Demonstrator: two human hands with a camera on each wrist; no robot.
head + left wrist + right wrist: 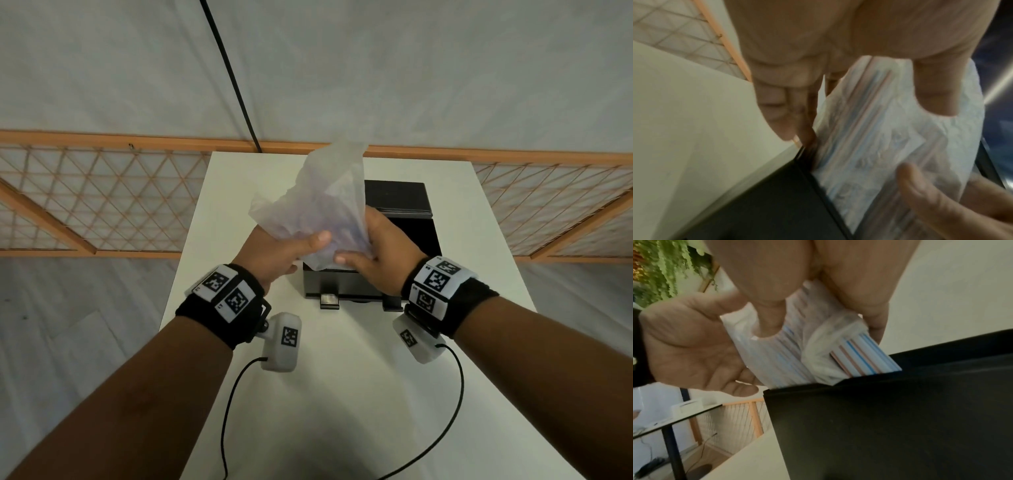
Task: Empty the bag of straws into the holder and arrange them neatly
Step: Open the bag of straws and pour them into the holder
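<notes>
My left hand (274,251) and right hand (380,246) both grip the bag (318,205); straws (865,356) poke into the black holder (407,219) at 12 o'clock on the surface (342,394).

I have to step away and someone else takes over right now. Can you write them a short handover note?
Left hand and right hand both grip the plastic bag, tipped mouth-down over the open black holder on the white table.
Done: the striped straws poke out of the bag's mouth into the holder.
Left: slide the rest out, put the bag aside, line the straws up neatly. How many are already inside cannot be seen.
</notes>
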